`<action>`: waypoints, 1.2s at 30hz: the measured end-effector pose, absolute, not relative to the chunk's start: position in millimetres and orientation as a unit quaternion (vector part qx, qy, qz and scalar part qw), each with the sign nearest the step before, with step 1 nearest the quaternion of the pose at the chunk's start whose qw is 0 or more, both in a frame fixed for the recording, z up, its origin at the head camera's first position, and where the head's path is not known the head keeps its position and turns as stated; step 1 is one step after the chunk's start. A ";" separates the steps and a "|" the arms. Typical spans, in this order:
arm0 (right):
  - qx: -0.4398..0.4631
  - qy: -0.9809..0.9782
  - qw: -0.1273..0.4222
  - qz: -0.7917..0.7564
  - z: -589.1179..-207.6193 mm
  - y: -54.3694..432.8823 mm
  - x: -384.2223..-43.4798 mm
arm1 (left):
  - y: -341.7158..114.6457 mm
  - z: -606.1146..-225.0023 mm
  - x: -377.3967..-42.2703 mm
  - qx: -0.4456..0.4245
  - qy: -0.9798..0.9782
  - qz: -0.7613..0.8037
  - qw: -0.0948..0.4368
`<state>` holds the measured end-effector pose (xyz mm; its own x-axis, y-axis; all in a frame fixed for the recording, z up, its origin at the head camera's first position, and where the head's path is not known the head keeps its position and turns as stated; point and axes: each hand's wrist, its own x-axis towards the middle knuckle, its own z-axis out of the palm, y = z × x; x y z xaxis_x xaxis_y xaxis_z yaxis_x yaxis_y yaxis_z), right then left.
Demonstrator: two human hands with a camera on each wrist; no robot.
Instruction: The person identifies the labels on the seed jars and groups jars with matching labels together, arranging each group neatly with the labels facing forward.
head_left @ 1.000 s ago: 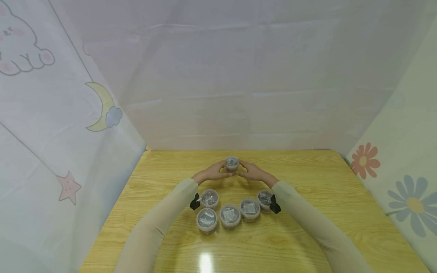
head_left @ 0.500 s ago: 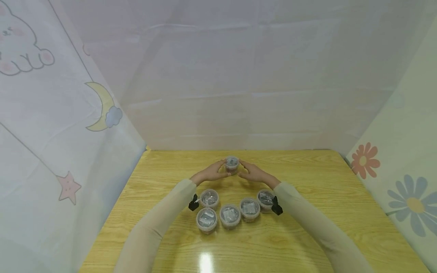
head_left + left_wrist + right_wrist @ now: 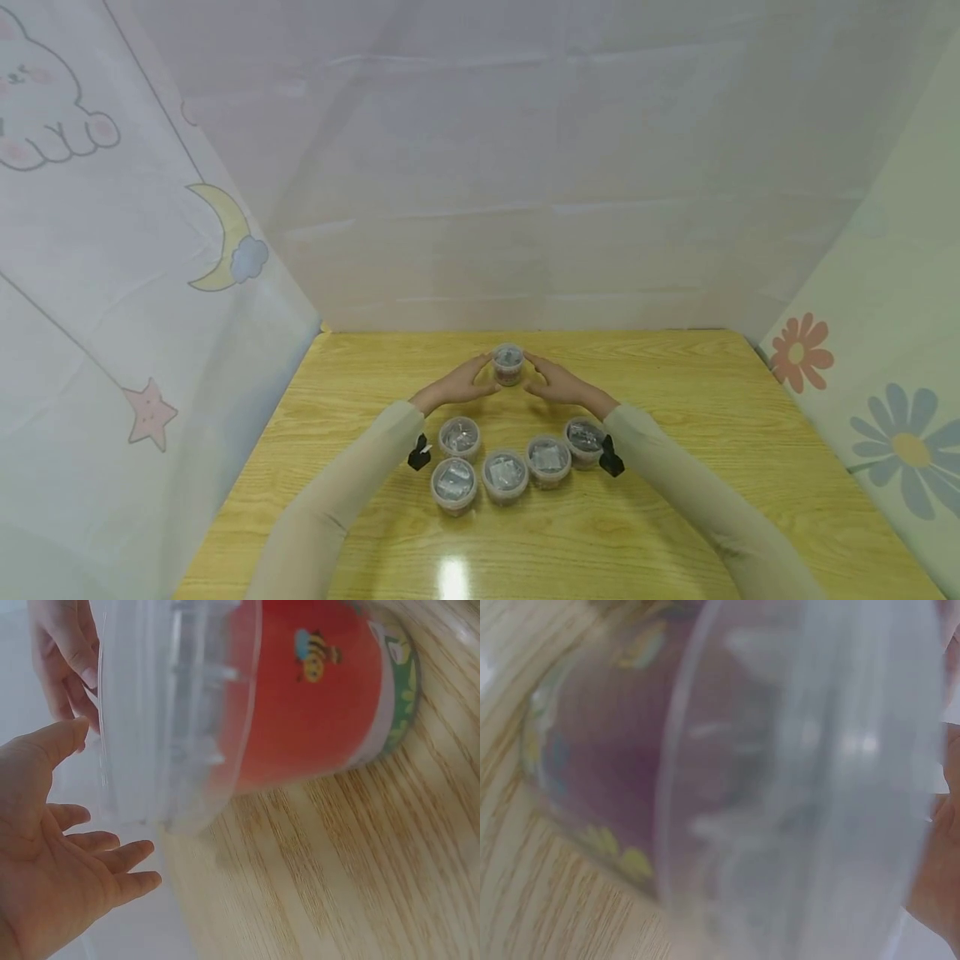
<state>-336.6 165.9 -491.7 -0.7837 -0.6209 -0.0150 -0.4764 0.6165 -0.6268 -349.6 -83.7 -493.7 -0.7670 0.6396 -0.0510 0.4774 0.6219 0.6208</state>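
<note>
A small clear plastic tub (image 3: 507,365) with a grey-looking top stands upright at the far middle of the table. My left hand (image 3: 459,385) is on its left side and my right hand (image 3: 558,385) on its right. Fingertips of both are right at the rim, while the thumbs point inward, apart from the tub. In the left wrist view, the left hand (image 3: 67,847) has its fingers spread, with part of the right hand (image 3: 67,656) beyond. Most of the right hand (image 3: 939,847) is hidden behind a tub in the right wrist view.
Nearer stand several similar tubs: two at left (image 3: 460,437) (image 3: 454,483), then a middle one (image 3: 506,475), and two at right (image 3: 548,460) (image 3: 583,442). A red-labelled tub (image 3: 315,690) and a purple one (image 3: 615,750) fill the wrist views. Printed cloth (image 3: 480,167) encloses the wooden table (image 3: 360,533).
Both hands have eased slightly apart and back from the far tub, the thumbs coming away from its sides. The tub is nearly where it was; the nearer tubs have not moved.
</note>
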 end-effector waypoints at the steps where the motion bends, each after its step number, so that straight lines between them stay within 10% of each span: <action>1: -0.307 0.892 0.115 -0.311 -491.2 166.1 -336.2 | -84.5 -493.5 -348.9 0.311 0.890 0.304 0.135; 36: -0.346 0.880 0.074 -0.317 -485.0 161.0 -322.5 | -112.0 -491.0 -338.9 0.310 0.873 0.340 0.159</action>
